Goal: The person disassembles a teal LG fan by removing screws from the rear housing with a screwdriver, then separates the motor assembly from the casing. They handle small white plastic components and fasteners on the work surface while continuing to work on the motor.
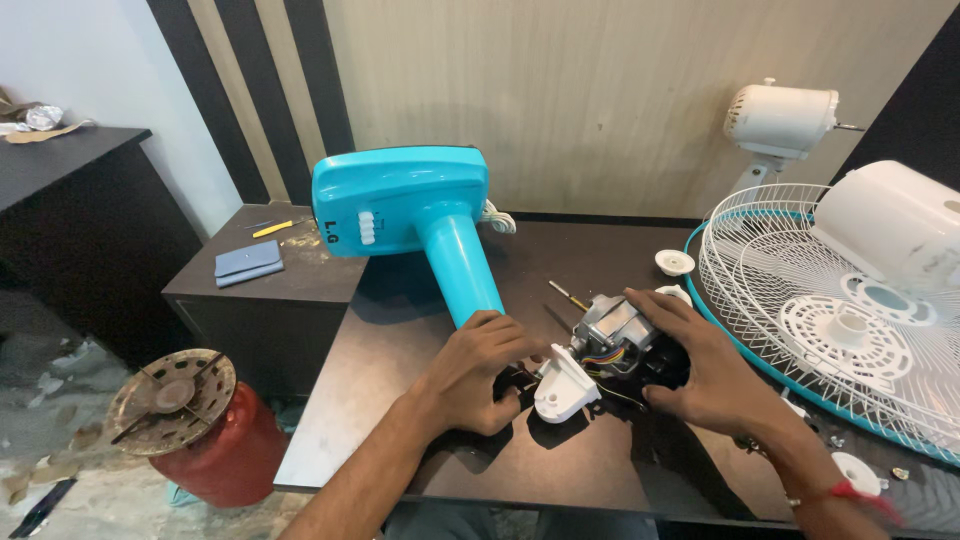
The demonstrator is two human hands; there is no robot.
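Dark brown worktop (480, 470) fills the head view, and on it, between my two hands, sits the fan motor (615, 340), a metal body with coloured wires and a white plastic bracket (565, 390) at its near-left end. My left hand (478, 375) is curled closed beside that bracket, fingers tucked under toward the motor's dark underside; what they pinch I cannot tell. My right hand (700, 375) lies half open over the motor's right side, fingers spread and cupping it. The motor's long axis runs from near-left to far-right, its thin shaft (568, 296) pointing away toward the turquoise fan stand (420, 220) lying on its side. Both hands touch the motor; the left is nearer the bracket end. A white wire fan guard (800, 300) rests to the right.
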